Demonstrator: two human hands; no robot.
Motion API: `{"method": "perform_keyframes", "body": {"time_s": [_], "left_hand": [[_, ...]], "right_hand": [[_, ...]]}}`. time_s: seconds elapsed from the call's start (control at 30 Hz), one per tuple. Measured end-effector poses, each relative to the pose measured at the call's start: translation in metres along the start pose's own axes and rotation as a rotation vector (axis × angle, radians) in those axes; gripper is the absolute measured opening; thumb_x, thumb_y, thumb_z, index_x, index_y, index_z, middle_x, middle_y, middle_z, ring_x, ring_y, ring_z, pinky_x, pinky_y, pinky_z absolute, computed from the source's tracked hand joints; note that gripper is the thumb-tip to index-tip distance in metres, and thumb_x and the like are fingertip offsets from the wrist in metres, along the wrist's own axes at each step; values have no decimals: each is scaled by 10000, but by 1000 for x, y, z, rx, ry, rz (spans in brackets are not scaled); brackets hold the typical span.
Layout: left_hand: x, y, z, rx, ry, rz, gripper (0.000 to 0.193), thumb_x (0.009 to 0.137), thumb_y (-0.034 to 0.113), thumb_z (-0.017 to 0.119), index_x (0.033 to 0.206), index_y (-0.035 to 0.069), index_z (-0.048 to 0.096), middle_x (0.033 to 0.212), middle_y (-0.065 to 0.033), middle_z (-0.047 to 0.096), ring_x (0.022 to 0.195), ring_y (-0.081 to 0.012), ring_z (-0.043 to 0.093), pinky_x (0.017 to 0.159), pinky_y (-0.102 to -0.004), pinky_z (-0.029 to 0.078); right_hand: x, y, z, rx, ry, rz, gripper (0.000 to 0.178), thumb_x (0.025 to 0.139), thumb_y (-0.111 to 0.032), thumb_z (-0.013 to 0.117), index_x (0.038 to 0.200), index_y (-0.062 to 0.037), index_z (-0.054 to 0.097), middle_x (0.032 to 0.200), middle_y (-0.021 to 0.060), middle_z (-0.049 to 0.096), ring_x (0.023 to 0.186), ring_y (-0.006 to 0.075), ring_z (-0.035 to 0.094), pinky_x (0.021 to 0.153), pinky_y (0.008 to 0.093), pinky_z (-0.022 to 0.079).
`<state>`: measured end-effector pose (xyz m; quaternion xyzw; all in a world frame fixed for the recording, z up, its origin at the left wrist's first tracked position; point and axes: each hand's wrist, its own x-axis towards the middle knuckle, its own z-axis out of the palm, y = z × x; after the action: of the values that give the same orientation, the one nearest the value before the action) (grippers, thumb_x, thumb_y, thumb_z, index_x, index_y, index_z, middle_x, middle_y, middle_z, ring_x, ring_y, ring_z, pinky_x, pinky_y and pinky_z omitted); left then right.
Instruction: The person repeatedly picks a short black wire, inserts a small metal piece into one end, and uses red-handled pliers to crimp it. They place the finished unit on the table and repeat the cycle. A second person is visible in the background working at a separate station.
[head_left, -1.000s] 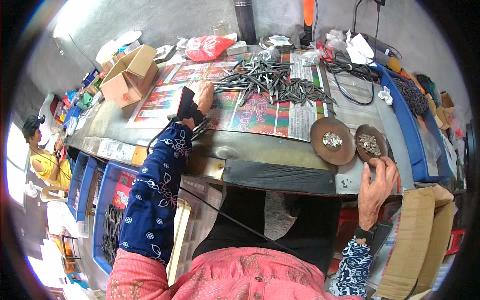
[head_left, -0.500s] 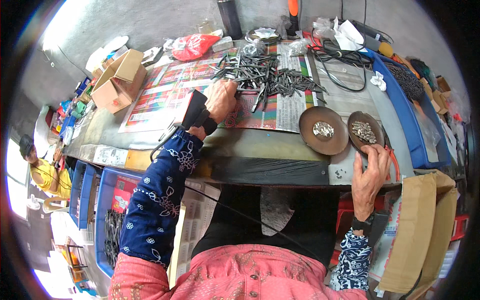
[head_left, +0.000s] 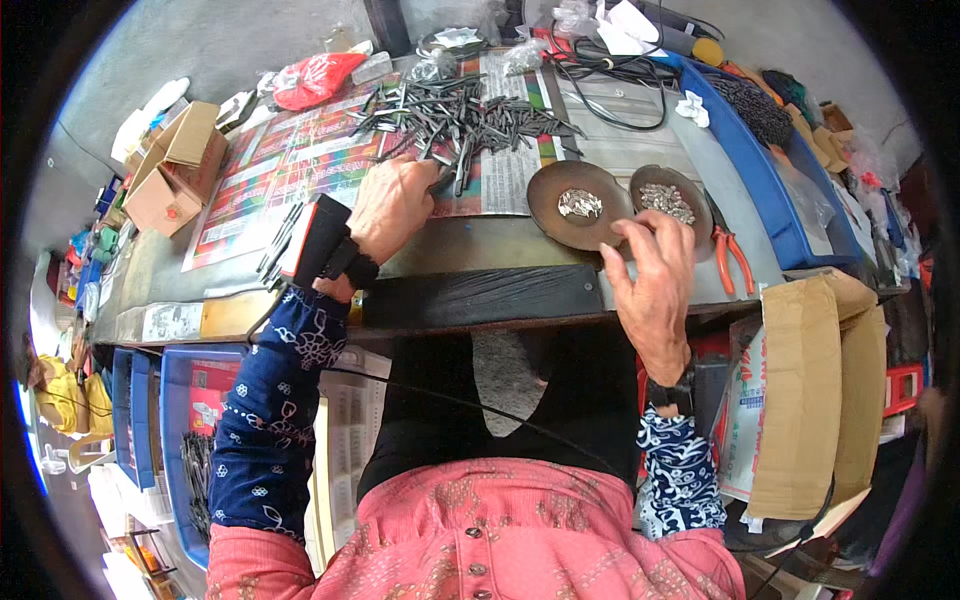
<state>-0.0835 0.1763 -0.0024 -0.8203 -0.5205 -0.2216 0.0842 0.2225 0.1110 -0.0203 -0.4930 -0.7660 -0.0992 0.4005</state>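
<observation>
My left hand rests on the colourful printed sheet at the near edge of a pile of dark metal rods, its fingers curled on one rod. A black device is strapped to that wrist. My right hand reaches over the table's front edge, fingertips at the rim of a round brown dish holding small silvery parts. A second brown dish of similar parts sits just right of it.
Red-handled pliers lie right of the dishes. An open cardboard box stands at the left, a red bag and cables at the back. A blue tray and cardboard cartons are on the right; blue crates sit below left.
My left hand moved right across the sheet to the rod pile. My right hand rose from below the table edge to the nearer dish. The view shifted closer.
</observation>
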Motion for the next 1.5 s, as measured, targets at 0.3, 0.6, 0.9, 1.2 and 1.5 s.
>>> {"method": "perform_keyframes", "body": {"time_s": [0.3,0.6,0.9,1.2,1.5], "left_hand": [[-22,18,-9,-205,-18,36,210,750,11,572,952,14,632,807,-208,616,774,-401,614,698,-459,488],[-44,35,-22,-284,98,-38,281,780,-18,545,1041,12,644,791,-187,624,717,-358,623,655,-411,503],[-66,64,-43,-1184,66,-503,322,895,-42,427,1152,-8,618,802,-29,612,566,-54,497,501,-195,398],[-83,81,-41,-1630,122,-620,237,937,-17,495,1145,-12,607,916,-65,652,665,-63,535,533,-185,404],[-93,96,-37,-1739,108,-661,182,934,29,601,1110,-14,620,872,-67,666,597,-65,536,468,-194,405]], "right_hand": [[14,-2,13,-62,-109,-38,486,808,-418,698,1090,-24,652,1136,155,564,1122,346,469,877,503,383],[17,-1,13,-45,-168,-122,466,820,-463,666,1062,-65,672,1149,169,554,1139,352,456,865,512,375],[7,1,3,-10,-161,-69,460,793,-366,723,1116,-46,657,1150,132,546,1148,326,454,916,477,387],[11,-2,6,-30,-187,-88,388,822,-336,698,1067,-36,675,1122,128,553,1129,336,467,943,459,383],[13,2,4,124,-149,-123,236,736,-127,742,919,5,676,983,125,607,988,317,529,867,429,424]]}}
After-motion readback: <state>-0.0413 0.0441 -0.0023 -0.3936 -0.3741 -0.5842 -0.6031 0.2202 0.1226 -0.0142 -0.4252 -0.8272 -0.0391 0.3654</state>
